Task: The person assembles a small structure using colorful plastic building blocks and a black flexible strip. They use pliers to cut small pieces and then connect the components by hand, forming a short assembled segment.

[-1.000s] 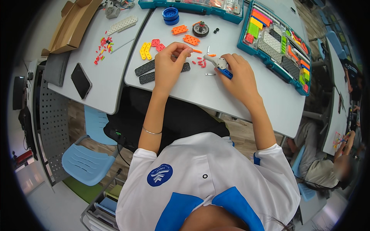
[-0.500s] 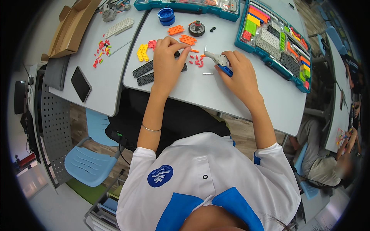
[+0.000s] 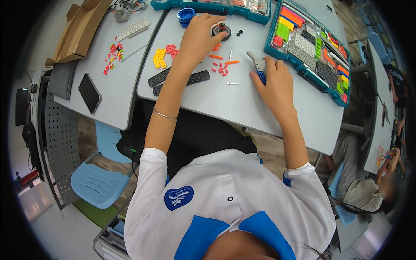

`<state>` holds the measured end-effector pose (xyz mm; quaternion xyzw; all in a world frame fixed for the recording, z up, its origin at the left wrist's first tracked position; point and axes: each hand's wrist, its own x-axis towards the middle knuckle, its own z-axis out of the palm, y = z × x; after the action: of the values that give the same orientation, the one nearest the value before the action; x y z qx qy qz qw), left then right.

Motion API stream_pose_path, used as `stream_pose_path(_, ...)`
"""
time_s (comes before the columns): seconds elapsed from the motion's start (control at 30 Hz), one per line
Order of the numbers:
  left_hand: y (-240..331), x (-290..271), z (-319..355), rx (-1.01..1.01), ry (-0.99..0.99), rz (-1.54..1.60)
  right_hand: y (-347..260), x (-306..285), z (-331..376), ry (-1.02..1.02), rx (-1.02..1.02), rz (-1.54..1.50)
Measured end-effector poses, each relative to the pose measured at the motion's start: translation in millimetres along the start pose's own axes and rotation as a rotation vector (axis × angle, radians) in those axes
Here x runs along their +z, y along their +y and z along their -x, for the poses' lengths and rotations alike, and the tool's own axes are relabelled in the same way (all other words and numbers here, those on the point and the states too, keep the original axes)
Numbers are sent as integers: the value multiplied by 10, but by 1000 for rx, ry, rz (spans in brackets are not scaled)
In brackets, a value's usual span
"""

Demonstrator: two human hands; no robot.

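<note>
Nearest, a white-and-blue collared top and two bare forearms reaching up onto a pale grey worktop [image 3: 225, 104]. Right hand [image 3: 277, 84] curled loosely around a small grey-and-blue plastic part [image 3: 259, 67], pinned against the surface. Probably light, rigid and smooth; best pinched by its blue body. Beside it, scattered orange pins [image 3: 221, 67] and two black perforated beams [image 3: 177, 80]. Farther out, left hand [image 3: 200, 37] stretched forward, fingertips touching a small black wheel [image 3: 222, 31]; grip not yet closed. Likely light, prone to rolling; best taken across the rim. Beyond, a blue round cap [image 3: 186, 14] and teal compartment trays [image 3: 312, 47] of coloured pieces.
</note>
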<state>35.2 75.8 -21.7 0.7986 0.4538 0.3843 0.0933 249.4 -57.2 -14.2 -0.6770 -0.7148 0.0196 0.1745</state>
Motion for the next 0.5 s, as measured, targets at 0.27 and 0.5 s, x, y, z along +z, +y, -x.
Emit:
stream_pose_path(0.27, 33, 35, -102, -130, -23, 228, 7, -10, -19, 32, -14, 52)
stream_pose_path(0.5, 464, -357, -30, -320, -134, 752, -102, -139, -142, 226, -135, -344)
